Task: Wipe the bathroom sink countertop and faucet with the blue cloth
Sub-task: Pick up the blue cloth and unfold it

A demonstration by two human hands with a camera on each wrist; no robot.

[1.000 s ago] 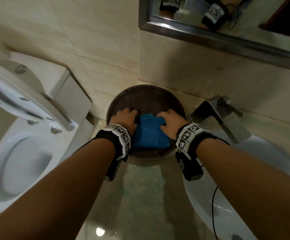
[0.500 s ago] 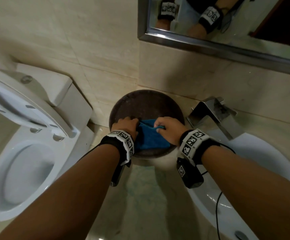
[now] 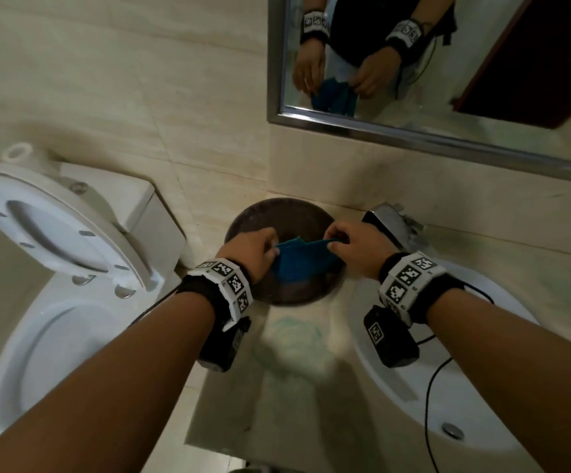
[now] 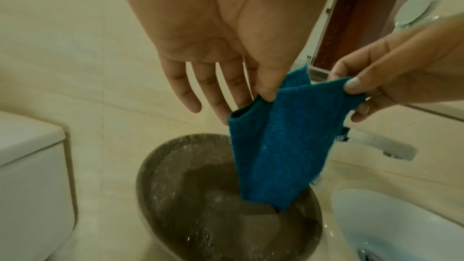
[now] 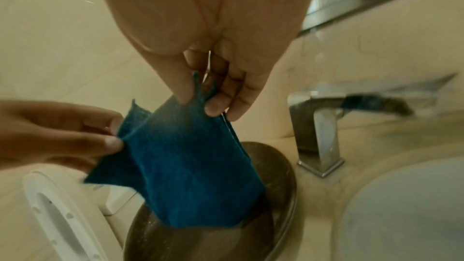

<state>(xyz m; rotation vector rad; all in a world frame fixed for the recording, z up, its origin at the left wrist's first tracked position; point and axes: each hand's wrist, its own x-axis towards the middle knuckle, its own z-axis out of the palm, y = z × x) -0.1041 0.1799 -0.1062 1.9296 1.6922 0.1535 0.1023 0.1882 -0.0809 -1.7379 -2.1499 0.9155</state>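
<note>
blue cloth hangs folded between both hands, over the dark round basin at the back of the countertop; its lower edge dips to the basin's inside, contact can't be confirmed

left hand: thumb and forefinger pinch the cloth's left upper edge, other fingers straight and loose. right hand: thumb and fingertips pinch the right upper corner

step, as I read it: pickup/unfolding, no wiping of counter or tap done yet. next move calls for bunching the cloth into one palm and laying it flat on the stone, then sweeping

room: the bare counter strip runs from the basin toward the camera, narrow, with the white sink along its right and a drop-off edge to the toilet on the left. chrome faucet stands just right of the basin, near the right hand, close to the wall under the mirror, so access behind it looks tight. a wrist cable hangs over the sink, snag risk when sweeping right
</note>
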